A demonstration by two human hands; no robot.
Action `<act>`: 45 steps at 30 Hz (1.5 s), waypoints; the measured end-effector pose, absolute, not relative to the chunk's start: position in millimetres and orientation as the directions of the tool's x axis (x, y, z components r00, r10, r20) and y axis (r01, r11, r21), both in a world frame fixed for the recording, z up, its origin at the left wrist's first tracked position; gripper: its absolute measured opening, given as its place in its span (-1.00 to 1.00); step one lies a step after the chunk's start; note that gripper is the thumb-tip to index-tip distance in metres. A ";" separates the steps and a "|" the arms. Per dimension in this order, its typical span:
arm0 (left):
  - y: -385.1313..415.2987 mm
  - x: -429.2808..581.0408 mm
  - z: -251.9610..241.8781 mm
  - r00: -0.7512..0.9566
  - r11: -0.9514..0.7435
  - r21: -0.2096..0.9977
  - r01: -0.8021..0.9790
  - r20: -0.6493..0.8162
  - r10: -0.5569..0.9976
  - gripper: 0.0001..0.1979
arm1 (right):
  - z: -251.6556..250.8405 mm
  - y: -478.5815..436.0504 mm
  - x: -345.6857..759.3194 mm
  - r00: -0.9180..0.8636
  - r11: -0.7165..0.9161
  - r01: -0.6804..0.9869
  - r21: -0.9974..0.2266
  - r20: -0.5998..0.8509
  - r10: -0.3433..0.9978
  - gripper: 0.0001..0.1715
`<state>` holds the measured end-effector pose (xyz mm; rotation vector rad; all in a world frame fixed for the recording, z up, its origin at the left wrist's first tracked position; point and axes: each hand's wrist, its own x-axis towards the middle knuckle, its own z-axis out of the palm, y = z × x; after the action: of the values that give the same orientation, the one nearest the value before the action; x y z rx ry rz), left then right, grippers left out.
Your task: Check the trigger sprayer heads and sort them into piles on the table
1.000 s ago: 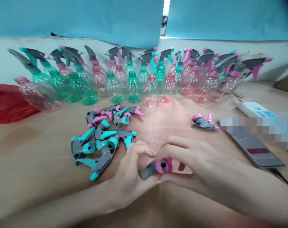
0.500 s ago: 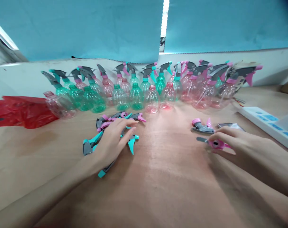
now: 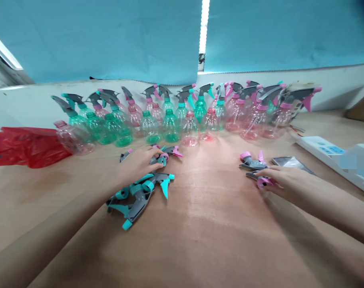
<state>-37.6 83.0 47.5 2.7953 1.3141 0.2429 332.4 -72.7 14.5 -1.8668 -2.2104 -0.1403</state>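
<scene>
My left hand (image 3: 138, 163) lies on the far part of a pile of grey spray heads (image 3: 142, 188) with teal and pink triggers, its fingers curled over a pink-trimmed head (image 3: 165, 155). My right hand (image 3: 282, 182) rests on the table at the right, fingers closed round a grey and pink spray head (image 3: 261, 181). A second pink spray head (image 3: 250, 161) lies just beyond it.
Rows of clear green and pink spray bottles (image 3: 182, 116) stand along the back wall, several with heads fitted. A red plastic bag (image 3: 22, 146) lies at the left. A phone (image 3: 289, 162) and a white power strip (image 3: 328, 154) sit at the right on the wooden table (image 3: 205, 224).
Both hands held one pink spray head in the middle; my right hand carried it right and set it down by the other pink head, while my left hand reached up onto the pile.
</scene>
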 end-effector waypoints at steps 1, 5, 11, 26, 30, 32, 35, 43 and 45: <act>83.4 -38.0 47.0 0.620 -0.630 0.092 0.771 0.117 0.776 -0.69 | 19.8 -73.5 328.4 -0.165 0.179 0.983 -0.042 0.219 0.962 -0.83; 82.4 -35.9 46.3 0.595 -0.600 0.035 0.799 0.099 0.798 -0.75 | 39.8 -73.9 308.0 -0.148 0.130 0.986 0.103 0.186 0.971 -0.80; 83.0 -29.6 43.1 0.632 -0.636 0.003 0.771 0.118 0.766 -0.79 | 55.8 -61.4 269.5 -0.263 0.247 0.960 0.136 0.116 0.958 -0.70; 5.8 -21.2 51.8 0.653 -0.814 0.220 0.537 0.502 0.567 -0.80 | 96.2 -32.6 197.4 -0.522 0.578 0.752 -0.317 0.249 0.816 -0.88; -11.2 -10.2 35.1 0.661 -0.845 0.397 0.357 0.532 0.529 -0.73 | 92.7 -35.8 200.8 -0.580 0.544 0.702 -0.459 0.074 0.811 -0.91; -15.8 -8.5 25.5 0.637 -0.846 0.449 0.287 0.571 0.519 -0.69 | 92.4 -36.7 201.5 -0.611 0.534 0.673 -0.511 0.022 0.792 -0.96; -21.3 -9.2 14.5 0.552 -0.862 0.448 0.236 0.668 0.499 -0.66 | 93.3 -35.6 200.3 -0.659 0.521 0.608 -0.599 -0.013 0.752 -0.93; -30.8 -10.3 7.4 0.539 -0.833 0.498 0.242 0.645 0.542 -0.65 | 89.6 -31.8 201.3 -0.698 0.530 0.543 -0.651 0.001 0.716 -0.85; -31.2 -10.2 7.6 0.540 -0.824 0.510 0.246 0.635 0.553 -0.65 | 86.1 -33.3 201.3 -0.676 0.538 0.572 -0.619 0.016 0.737 -0.83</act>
<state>-10.2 -31.2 7.6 2.4205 0.6567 1.1834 201.3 -33.3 86.1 -1.0927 -2.5031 0.8578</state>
